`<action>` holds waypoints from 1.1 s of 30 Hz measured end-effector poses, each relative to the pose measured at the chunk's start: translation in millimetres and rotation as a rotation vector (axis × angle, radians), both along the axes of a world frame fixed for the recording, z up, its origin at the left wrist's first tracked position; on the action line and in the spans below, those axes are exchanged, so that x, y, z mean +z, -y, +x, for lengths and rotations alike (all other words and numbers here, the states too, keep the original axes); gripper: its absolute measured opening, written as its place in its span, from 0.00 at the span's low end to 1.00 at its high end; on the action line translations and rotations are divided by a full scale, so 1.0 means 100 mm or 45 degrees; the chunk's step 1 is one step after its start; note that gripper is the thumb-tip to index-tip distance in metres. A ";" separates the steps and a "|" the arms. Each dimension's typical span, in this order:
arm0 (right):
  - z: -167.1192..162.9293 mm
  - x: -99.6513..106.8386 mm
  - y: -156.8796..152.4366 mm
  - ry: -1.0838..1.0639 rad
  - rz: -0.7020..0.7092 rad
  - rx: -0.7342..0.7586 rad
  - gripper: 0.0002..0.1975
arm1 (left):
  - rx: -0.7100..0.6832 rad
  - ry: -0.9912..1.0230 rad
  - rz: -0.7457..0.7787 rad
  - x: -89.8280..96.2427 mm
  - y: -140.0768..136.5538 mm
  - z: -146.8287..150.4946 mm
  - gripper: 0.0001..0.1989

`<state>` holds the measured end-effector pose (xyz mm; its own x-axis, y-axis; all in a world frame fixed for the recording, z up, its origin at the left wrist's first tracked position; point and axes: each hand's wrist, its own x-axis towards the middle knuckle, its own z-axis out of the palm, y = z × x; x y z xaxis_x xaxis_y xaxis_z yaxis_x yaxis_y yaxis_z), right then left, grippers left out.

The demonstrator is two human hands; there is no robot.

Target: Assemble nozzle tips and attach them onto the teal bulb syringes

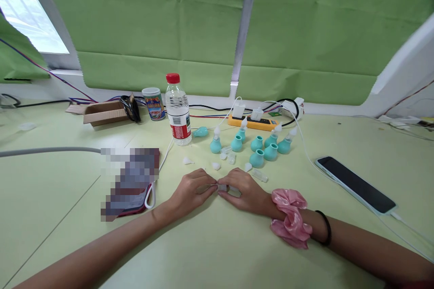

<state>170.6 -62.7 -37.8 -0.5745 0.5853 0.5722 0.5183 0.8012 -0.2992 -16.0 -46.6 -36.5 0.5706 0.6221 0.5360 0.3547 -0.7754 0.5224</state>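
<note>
At the middle of a pale green table (217,253), a person's two bare hands meet over a small translucent piece (222,187), the left hand (194,191) pinching it from nine o'clock and the right hand (244,191) from three, thumbs and forefingers closed on it. A pink scrunchie (290,217) and a black band (327,228) circle the right arm. Measured from the pinched piece, eight teal bulbs (257,159) stand between twelve and two o'clock, four of them topped with pale tips, while another teal bulb (200,132) lies on its side at eleven. Loose translucent parts (260,175) are scattered just beyond the fingers, from ten o'clock round to between two and three. Farther off at eleven stands a red-capped bottle (178,122), with a printed tin (154,104) beside it. An orange power strip (252,123) sits at one, a dark-screened phone (356,185) lies at three, and a red-edged device (137,203), largely pixelated, rests at nine.
</note>
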 end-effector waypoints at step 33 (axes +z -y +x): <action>-0.02 0.01 0.01 -0.004 0.039 0.022 0.04 | -0.162 0.006 0.166 0.00 -0.01 0.00 0.07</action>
